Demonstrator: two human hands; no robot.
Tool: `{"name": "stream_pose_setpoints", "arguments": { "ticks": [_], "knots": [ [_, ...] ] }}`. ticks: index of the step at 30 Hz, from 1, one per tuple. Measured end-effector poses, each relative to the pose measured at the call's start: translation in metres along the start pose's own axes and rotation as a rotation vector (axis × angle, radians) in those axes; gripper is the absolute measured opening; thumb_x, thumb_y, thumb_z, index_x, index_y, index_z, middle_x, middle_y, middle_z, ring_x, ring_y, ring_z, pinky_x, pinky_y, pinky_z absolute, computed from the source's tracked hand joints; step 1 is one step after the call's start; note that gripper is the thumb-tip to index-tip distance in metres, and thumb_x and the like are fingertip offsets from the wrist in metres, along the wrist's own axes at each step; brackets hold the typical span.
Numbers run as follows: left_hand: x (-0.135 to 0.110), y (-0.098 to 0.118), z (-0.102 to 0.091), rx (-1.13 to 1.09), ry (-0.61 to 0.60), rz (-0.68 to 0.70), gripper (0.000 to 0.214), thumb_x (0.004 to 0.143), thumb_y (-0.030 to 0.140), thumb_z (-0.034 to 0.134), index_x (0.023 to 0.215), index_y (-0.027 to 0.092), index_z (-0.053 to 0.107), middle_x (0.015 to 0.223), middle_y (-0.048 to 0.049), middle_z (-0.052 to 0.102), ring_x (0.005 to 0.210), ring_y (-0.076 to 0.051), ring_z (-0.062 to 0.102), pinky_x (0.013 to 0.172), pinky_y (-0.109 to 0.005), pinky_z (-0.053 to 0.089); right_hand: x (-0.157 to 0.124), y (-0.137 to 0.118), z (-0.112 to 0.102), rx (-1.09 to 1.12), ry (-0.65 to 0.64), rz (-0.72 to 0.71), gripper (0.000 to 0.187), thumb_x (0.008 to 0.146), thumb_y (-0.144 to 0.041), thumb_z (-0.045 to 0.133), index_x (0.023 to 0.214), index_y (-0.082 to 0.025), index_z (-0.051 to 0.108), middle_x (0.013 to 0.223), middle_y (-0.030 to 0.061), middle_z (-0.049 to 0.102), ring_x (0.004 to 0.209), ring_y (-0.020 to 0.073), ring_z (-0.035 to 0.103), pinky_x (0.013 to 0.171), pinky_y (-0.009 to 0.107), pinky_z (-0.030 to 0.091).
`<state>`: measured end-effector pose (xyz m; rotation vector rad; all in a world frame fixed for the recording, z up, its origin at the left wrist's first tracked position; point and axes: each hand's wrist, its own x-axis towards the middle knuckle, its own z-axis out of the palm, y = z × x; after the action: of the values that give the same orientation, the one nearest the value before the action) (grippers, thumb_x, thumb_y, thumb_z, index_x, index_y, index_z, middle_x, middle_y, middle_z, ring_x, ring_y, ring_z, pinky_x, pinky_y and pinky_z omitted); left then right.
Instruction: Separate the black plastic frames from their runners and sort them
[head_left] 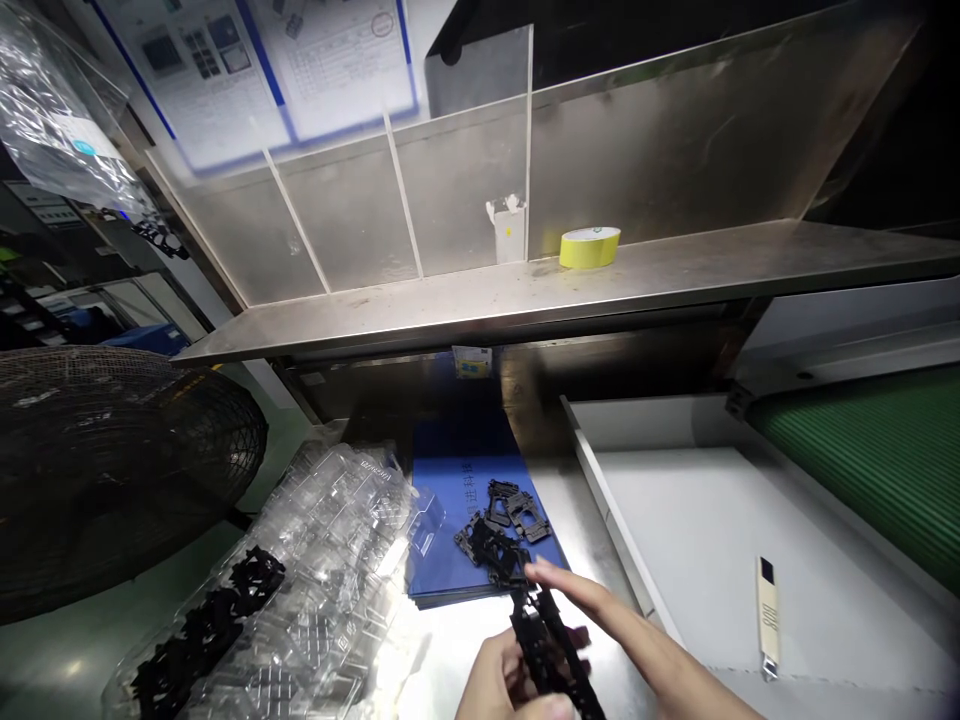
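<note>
Left hand [491, 680] clamped on a strip of black moulded plastic frames [551, 640], held over the steel bench [589, 530], just off the front edge of a blue folder [450, 510]. Strip looks light and stiff, but thin-webbed, likely brittle at the joints; safest grip on the thicker bars. Right hand [630, 635] open, fingers extended — tips just at the strip's upper end. Loose frames [499, 530] lie on the folder; clear blister trays [322, 570] crowd its left side.
</note>
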<state>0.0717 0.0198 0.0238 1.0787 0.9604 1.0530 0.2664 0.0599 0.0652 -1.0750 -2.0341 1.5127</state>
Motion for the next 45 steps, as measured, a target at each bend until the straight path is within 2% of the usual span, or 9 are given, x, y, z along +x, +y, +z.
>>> {"name": "stream_pose_setpoints", "arguments": {
  "ticks": [5, 13, 17, 23, 29, 33, 35, 39, 45],
  "knots": [
    [0.005, 0.019, -0.005, 0.597, 0.053, 0.388, 0.07, 0.068, 0.054, 0.082, 0.131, 0.034, 0.059, 0.155, -0.0074, 0.049, 0.143, -0.04, 0.042, 0.118, -0.062, 0.034, -0.004, 0.0, -0.009, 0.012, -0.106, -0.071, 0.129, 0.068, -0.047, 0.089, 0.161, -0.031, 0.0, 0.169, 0.0051, 0.007, 0.154, 0.0287, 0.009, 0.124, 0.042, 0.014],
    [-0.003, -0.004, -0.022, 1.277, 0.17, 0.964, 0.06, 0.086, 0.027, 0.069, 0.139, 0.047, 0.049, 0.167, 0.0065, 0.027, 0.157, -0.027, 0.004, 0.127, -0.058, 0.001, 0.001, 0.01, 0.001, 0.029, -0.068, -0.187, 0.127, 0.062, -0.035, 0.094, 0.16, -0.034, 0.013, 0.167, 0.0086, 0.02, 0.15, 0.031, 0.026, 0.122, 0.039, 0.027],
    [-0.002, -0.004, -0.029, 1.318, 0.075, 0.87, 0.061, 0.086, 0.034, 0.068, 0.14, 0.05, 0.046, 0.158, 0.0009, 0.046, 0.157, -0.029, -0.005, 0.123, -0.064, -0.005, 0.002, 0.01, 0.001, 0.085, -0.046, -0.186, 0.128, 0.06, -0.032, 0.095, 0.159, -0.035, 0.016, 0.161, 0.0091, 0.035, 0.147, 0.0312, 0.034, 0.121, 0.04, 0.03],
    [-0.002, 0.013, -0.024, 1.243, 0.036, 0.842, 0.05, 0.089, 0.052, 0.058, 0.138, 0.045, 0.052, 0.146, -0.0058, 0.059, 0.156, -0.022, -0.012, 0.126, -0.052, -0.008, 0.003, 0.015, 0.004, 0.171, -0.037, -0.173, 0.118, 0.067, -0.039, 0.092, 0.158, -0.041, 0.017, 0.153, 0.0054, 0.045, 0.147, 0.0258, 0.036, 0.121, 0.035, 0.027],
    [-0.002, 0.012, -0.026, 1.183, 0.015, 0.828, 0.057, 0.086, 0.059, 0.058, 0.14, 0.045, 0.05, 0.161, -0.0017, 0.039, 0.157, -0.025, -0.013, 0.125, -0.048, -0.011, 0.0, 0.017, 0.004, 0.155, -0.061, -0.141, 0.12, 0.069, -0.037, 0.089, 0.16, -0.033, 0.011, 0.158, 0.0109, 0.037, 0.148, 0.0271, 0.033, 0.122, 0.038, 0.024],
    [-0.003, -0.002, -0.028, 1.121, 0.162, 0.78, 0.061, 0.089, 0.022, 0.061, 0.141, 0.048, 0.045, 0.169, 0.0155, -0.002, 0.157, -0.029, -0.003, 0.126, -0.054, -0.005, 0.002, 0.012, 0.001, 0.008, -0.076, -0.181, 0.127, 0.064, -0.039, 0.093, 0.159, -0.038, 0.01, 0.167, 0.005, 0.022, 0.152, 0.0295, 0.022, 0.123, 0.04, 0.021],
    [-0.005, -0.008, -0.027, 0.891, 0.284, 0.558, 0.071, 0.081, 0.012, 0.066, 0.141, 0.046, 0.046, 0.169, 0.0082, 0.015, 0.157, -0.031, 0.007, 0.127, -0.058, 0.004, 0.009, 0.01, 0.002, -0.104, -0.04, -0.252, 0.117, 0.066, -0.037, 0.092, 0.158, -0.038, 0.019, 0.166, 0.003, 0.024, 0.151, 0.0316, 0.023, 0.123, 0.042, 0.023],
    [-0.014, -0.013, -0.029, 0.234, 0.497, 0.166, 0.075, 0.068, 0.04, 0.084, 0.135, 0.024, 0.053, 0.155, -0.0143, 0.048, 0.15, -0.038, 0.032, 0.124, -0.056, 0.025, 0.036, 0.004, 0.021, -0.239, 0.097, -0.436, 0.066, 0.084, -0.027, 0.076, 0.146, -0.034, 0.052, 0.146, 0.0039, 0.058, 0.134, 0.0311, 0.054, 0.116, 0.039, 0.042],
    [-0.046, -0.013, -0.075, 0.005, 0.595, 0.084, 0.088, 0.069, 0.06, 0.078, 0.136, 0.01, 0.05, 0.15, -0.0254, 0.051, 0.143, -0.038, 0.043, 0.122, -0.048, 0.032, 0.089, -0.034, 0.072, -0.301, -0.022, -0.648, 0.057, 0.089, -0.019, 0.066, 0.143, -0.032, 0.055, 0.138, 0.0024, 0.065, 0.12, 0.0263, 0.066, 0.103, 0.029, 0.055]
  ]
}}
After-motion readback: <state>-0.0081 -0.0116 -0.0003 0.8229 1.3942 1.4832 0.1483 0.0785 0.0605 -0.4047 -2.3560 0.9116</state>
